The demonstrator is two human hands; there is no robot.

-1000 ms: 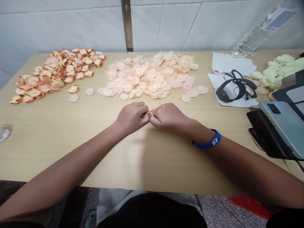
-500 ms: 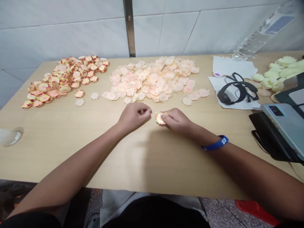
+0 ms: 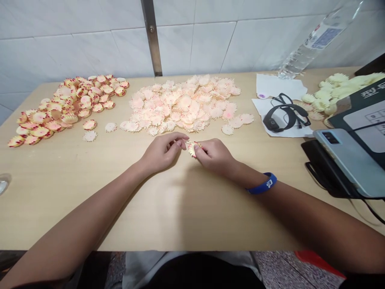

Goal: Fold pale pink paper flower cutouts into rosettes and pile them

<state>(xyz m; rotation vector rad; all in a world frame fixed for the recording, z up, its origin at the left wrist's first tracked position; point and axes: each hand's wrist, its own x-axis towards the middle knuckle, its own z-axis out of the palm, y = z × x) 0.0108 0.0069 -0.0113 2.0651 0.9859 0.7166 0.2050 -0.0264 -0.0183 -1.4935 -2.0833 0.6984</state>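
Observation:
My right hand (image 3: 214, 156) pinches a small frilled paper disc (image 3: 191, 147) with a red and yellow edge between thumb and fingers. My left hand (image 3: 162, 151) is curled just left of that disc, its fingertips almost at the rim. I cannot tell whether they touch it. Both hands are above the wooden table (image 3: 186, 216), in front of a large pile of pale pink frilled discs (image 3: 183, 105). A blue wristband (image 3: 264, 184) circles my right wrist.
A pile of red-edged discs (image 3: 67, 106) lies at the left, and pale yellow ones (image 3: 333, 94) at the far right. Black glasses (image 3: 285, 114) rest on white paper (image 3: 278, 120). A phone (image 3: 345, 160), a dark booklet (image 3: 361, 112) and a plastic bottle (image 3: 303, 52) stand at the right.
My hands have come closer together, and the left fingertips are now beside the disc. The disc has turned in my right hand. The camera view has shifted slightly.

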